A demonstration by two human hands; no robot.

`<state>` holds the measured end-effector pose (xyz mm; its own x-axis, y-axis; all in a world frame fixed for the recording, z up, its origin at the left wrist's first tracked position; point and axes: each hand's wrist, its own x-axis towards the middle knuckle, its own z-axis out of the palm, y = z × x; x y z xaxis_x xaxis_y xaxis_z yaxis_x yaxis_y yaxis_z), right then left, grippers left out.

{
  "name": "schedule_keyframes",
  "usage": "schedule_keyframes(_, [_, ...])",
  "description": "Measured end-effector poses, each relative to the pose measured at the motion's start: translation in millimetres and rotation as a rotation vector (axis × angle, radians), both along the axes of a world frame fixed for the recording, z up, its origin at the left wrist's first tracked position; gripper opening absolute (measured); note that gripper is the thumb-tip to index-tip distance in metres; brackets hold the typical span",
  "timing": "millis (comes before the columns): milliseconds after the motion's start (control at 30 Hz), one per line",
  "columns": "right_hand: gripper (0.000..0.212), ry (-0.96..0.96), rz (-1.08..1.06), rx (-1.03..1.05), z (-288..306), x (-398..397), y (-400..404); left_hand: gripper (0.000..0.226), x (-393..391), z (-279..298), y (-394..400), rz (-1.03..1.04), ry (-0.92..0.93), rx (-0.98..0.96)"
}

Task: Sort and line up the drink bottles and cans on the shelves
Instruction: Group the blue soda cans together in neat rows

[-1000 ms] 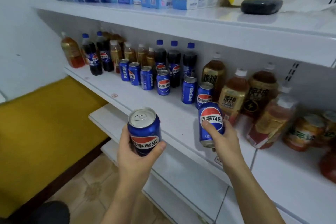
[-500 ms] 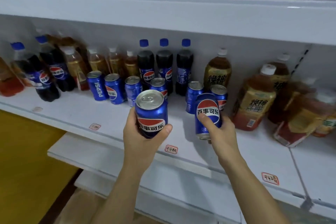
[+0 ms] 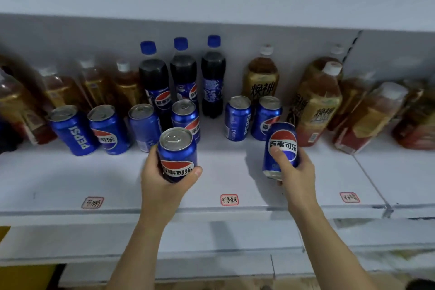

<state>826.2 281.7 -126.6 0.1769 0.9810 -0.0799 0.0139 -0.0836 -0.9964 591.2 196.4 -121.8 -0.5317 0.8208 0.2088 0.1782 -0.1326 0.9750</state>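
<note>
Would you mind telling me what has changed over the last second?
Both hands carried their cans forward over the shelf: the left hand grips one can, the right hand the other. Neither was let go. The shelved drinks stayed put.

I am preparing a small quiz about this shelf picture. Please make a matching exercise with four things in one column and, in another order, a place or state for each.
Things:
1. left hand
2. right hand
3. three cola bottles
4. red-bordered label

Places or states:
A. stuck on the shelf front, between the arms
B. grips a can with its top plainly showing
C. upright at the back, blue caps
D. grips a can tilted, its logo facing the camera

Pairs: 1-B, 2-D, 3-C, 4-A
</note>
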Motion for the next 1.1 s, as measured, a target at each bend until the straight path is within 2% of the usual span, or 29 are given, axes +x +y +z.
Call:
schedule_keyframes(133, [0.024, 0.037, -0.02, 0.034, 0.9, 2.0, -3.3, 0.072, -0.4, -7.3, 15.3, -0.101, 0.007, -0.02])
schedule_keyframes(333, [0.051, 0.014, 0.114, 0.103, -1.0, -2.6, -4.7, 0.077, -0.3, -21.0, 26.7, -0.142, 0.0, -0.081])
schedule_keyframes(533, [0.058, -0.064, 0.286, 0.181, -1.7, -20.8, -0.4, 0.076, -9.7, -21.1, 26.1, -0.115, -0.002, -0.133])
schedule_keyframes(633, [0.067, -0.096, 0.384, 0.216, -1.8, -37.0, 2.9, 0.08, -18.7, -19.5, 25.3, -0.168, -0.001, -0.184])
schedule_keyframes(767, [0.071, -0.117, 0.459, 0.227, -5.0, -52.8, 3.3, 0.09, -42.1, -22.7, 24.6, -0.314, 0.086, -0.299])
schedule_keyframes(900, [0.072, -0.137, 0.492, 0.21, -7.5, -56.4, 5.5, 0.098, -52.6, -28.6, 21.5, -0.332, 0.155, -0.356])
schedule_keyframes(1100, [0.07, -0.171, 0.526, 0.167, -6.6, -51.6, 11.6, 0.082, -43.6, -26.2, 25.3, -0.282, 0.209, -0.31])
